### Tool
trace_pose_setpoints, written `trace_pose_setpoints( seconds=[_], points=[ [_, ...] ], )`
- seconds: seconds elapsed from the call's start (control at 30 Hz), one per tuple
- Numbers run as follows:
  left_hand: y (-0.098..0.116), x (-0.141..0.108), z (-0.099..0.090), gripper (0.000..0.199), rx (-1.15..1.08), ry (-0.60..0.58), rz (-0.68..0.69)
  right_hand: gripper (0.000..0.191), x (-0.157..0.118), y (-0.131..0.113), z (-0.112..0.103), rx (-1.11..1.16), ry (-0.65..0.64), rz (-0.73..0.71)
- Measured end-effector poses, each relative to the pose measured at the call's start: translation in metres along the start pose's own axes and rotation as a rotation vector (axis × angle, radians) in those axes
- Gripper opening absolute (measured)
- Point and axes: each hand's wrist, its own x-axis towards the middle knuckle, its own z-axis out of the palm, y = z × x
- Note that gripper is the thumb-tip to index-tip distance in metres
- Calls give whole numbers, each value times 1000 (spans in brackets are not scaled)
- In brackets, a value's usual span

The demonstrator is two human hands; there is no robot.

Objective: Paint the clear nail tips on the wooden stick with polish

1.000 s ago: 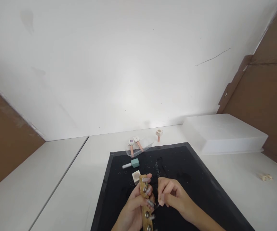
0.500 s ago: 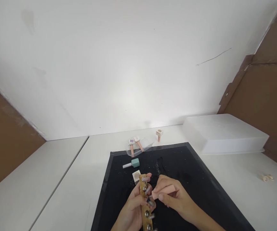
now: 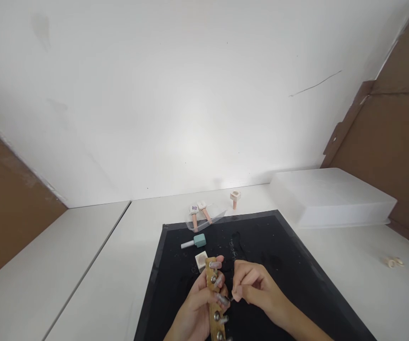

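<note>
My left hand (image 3: 196,308) is closed around a wooden strip (image 3: 213,309) that stands on end near the bottom of the view. Metal studs run along it, and several greyish false nail tips stick out to the right. To its right, my right hand (image 3: 261,294) pinches a nail polish brush (image 3: 231,299), with its pink cap mostly hidden by the fingers. The brush end is at a nail tip (image 3: 222,299) partway down the strip. Just behind the strip sits an open-looking white square bottle (image 3: 201,260), partly covered.
A black mat (image 3: 254,237) lies under my hands, with a green nail polish bottle (image 3: 199,240) on it. Two pink-capped bottles (image 3: 194,218) rest in a clear tray (image 3: 218,215). Another bottle (image 3: 235,198) lies behind. A white plastic bin (image 3: 346,215) and small rings (image 3: 391,262) are at right.
My right hand has turned, so the pink cap that showed plainly is now mostly hidden, and the brush tip has moved down to a lower nail tip. My left hand holds nearly still.
</note>
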Motion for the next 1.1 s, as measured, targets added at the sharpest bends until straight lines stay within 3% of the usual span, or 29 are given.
trace_pose_setpoints(
  seconds=[0.5, 0.87, 1.1],
  points=[
    [0, 0, -1, 63, -26, 33, -14, 8, 1, 4, -2, -32, -42, -123],
    [-2, 2, -3, 69, -14, -12, 1, 25, 1, 3, -1, 29, -4, 6],
    [0, 0, 2, 70, -12, 12, -7, 24, 0, 6, -3, 20, 30, -67]
  ],
)
